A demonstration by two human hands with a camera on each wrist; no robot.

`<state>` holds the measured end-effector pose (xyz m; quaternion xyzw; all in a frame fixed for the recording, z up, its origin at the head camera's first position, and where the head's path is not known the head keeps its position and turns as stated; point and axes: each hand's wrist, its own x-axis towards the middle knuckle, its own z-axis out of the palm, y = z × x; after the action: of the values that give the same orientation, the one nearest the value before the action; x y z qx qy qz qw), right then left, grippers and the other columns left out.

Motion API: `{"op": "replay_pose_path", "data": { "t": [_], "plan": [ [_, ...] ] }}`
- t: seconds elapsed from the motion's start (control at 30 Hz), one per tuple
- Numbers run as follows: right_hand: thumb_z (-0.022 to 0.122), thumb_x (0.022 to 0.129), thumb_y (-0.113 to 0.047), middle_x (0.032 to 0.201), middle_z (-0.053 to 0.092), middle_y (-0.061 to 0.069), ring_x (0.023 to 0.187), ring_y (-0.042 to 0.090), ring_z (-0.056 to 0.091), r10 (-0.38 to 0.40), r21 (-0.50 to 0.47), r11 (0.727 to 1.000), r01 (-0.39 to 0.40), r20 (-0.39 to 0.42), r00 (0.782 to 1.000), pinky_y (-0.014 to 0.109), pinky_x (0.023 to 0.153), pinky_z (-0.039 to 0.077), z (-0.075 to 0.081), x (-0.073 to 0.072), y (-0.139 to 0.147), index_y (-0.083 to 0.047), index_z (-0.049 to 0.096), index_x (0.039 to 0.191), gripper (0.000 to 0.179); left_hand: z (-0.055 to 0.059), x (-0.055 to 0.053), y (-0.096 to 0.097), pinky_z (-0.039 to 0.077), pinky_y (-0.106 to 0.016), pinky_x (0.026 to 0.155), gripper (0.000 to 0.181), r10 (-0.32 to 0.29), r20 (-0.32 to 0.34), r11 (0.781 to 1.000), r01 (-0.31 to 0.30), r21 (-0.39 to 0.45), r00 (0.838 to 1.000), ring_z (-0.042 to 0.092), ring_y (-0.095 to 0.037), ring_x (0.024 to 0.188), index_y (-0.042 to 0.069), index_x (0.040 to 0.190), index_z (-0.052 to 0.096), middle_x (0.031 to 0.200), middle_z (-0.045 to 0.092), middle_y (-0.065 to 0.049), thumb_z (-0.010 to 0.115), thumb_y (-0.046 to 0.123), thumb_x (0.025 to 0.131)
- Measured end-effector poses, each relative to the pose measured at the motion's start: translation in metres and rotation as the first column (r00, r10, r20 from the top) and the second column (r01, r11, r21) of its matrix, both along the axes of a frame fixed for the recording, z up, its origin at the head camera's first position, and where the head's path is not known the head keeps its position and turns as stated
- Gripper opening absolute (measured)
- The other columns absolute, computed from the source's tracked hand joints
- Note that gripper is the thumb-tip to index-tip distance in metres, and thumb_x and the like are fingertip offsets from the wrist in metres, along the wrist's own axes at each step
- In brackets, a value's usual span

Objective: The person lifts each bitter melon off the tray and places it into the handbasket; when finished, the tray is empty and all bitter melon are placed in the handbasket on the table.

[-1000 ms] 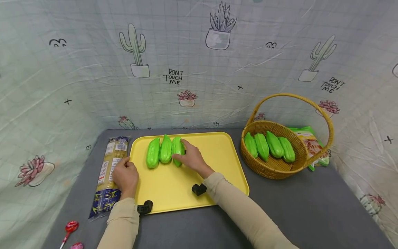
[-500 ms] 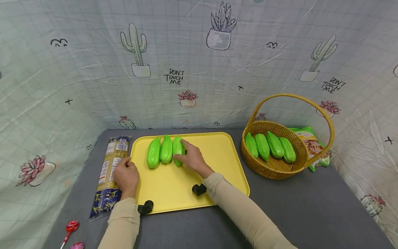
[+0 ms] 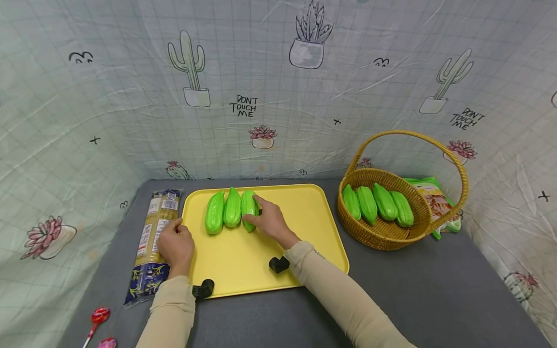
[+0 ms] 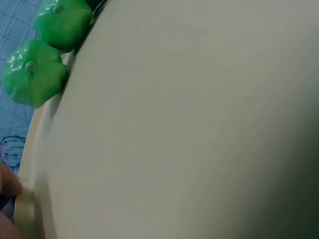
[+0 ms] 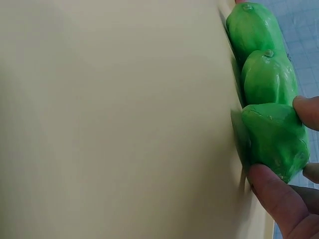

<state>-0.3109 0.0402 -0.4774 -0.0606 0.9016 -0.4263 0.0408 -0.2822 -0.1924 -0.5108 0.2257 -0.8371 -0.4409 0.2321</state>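
Three glossy, ridged green papayas, seemingly artificial, lie side by side at the back left of a yellow tray (image 3: 235, 266): the left papaya (image 3: 214, 213), the middle papaya (image 3: 232, 208) and the right papaya (image 3: 249, 209). My right hand (image 3: 271, 221) holds the right papaya, thumb on the near side and fingers around the far side; the right wrist view shows this papaya (image 5: 276, 139) between thumb and fingers (image 5: 276, 199). My left hand (image 3: 176, 245) has curled fingers at the tray's left rim and seems to grip it; in the left wrist view fingertips (image 4: 9, 181) meet the rim.
A wicker basket (image 3: 370, 237) with a tall handle holds several green papayas at the right. Behind it lies a green food packet (image 3: 432, 195). Left of the tray are a long clear-and-blue packet of noodles (image 3: 150, 241) and a red lollipop (image 3: 100, 315).
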Motion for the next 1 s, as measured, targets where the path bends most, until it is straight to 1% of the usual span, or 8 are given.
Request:
{"op": "replay_pose_path", "data": {
  "t": [0.27,0.47,0.77,0.93,1.0],
  "plan": [
    [0.073,0.094,-0.033,0.142,0.062,0.019,0.112,0.031,0.072,0.001,-0.027,1.000,-0.001,0.005,1.000,0.039,0.088,0.061,0.003,0.002,0.003,-0.010,0.042,0.156,0.073,0.000,-0.001,0.000,0.048,-0.059,0.102,0.034,0.010,-0.013,1.000,-0.010,-0.016,1.000,0.063,-0.049,0.115,-0.006,0.119,0.072,0.121,0.070,-0.028,0.047,0.004,0.098],
    [0.074,0.094,-0.032,0.138,0.065,0.018,0.113,0.031,0.072,-0.011,-0.040,0.999,0.011,0.005,1.000,0.040,0.087,0.061,0.007,0.003,0.006,-0.010,0.044,0.155,0.072,-0.001,-0.001,-0.001,0.048,-0.058,0.104,0.034,0.011,-0.010,1.000,-0.011,-0.022,1.000,0.063,-0.048,0.117,-0.006,0.119,0.072,0.122,0.070,-0.027,0.047,0.005,0.099],
    [0.072,0.095,-0.032,0.138,0.065,0.018,0.117,0.032,0.070,-0.016,-0.064,0.998,0.017,0.004,1.000,0.037,0.086,0.061,0.014,0.006,0.017,-0.010,0.043,0.156,0.070,0.001,-0.002,0.002,0.048,-0.059,0.100,0.032,0.019,-0.028,0.999,-0.020,-0.035,0.999,0.064,-0.050,0.112,-0.007,0.116,0.073,0.118,0.071,-0.028,0.048,0.003,0.097],
    [0.071,0.096,-0.030,0.138,0.064,0.018,0.118,0.032,0.069,-0.021,-0.059,0.998,0.019,-0.019,1.000,0.033,0.084,0.061,0.018,0.009,0.022,-0.009,0.043,0.156,0.070,-0.001,-0.003,0.000,0.048,-0.059,0.101,0.033,0.021,-0.011,0.999,-0.022,-0.030,1.000,0.063,-0.049,0.112,-0.007,0.117,0.072,0.119,0.070,-0.029,0.047,0.005,0.099],
    [0.072,0.095,-0.030,0.138,0.064,0.017,0.118,0.032,0.068,-0.027,-0.065,0.998,0.025,-0.019,0.999,0.034,0.085,0.061,0.020,0.011,0.024,-0.010,0.042,0.156,0.071,-0.001,-0.003,0.000,0.048,-0.059,0.102,0.034,0.019,0.001,1.000,-0.019,-0.020,1.000,0.063,-0.049,0.113,-0.006,0.118,0.072,0.120,0.070,-0.029,0.046,0.005,0.099]
  ]
}}
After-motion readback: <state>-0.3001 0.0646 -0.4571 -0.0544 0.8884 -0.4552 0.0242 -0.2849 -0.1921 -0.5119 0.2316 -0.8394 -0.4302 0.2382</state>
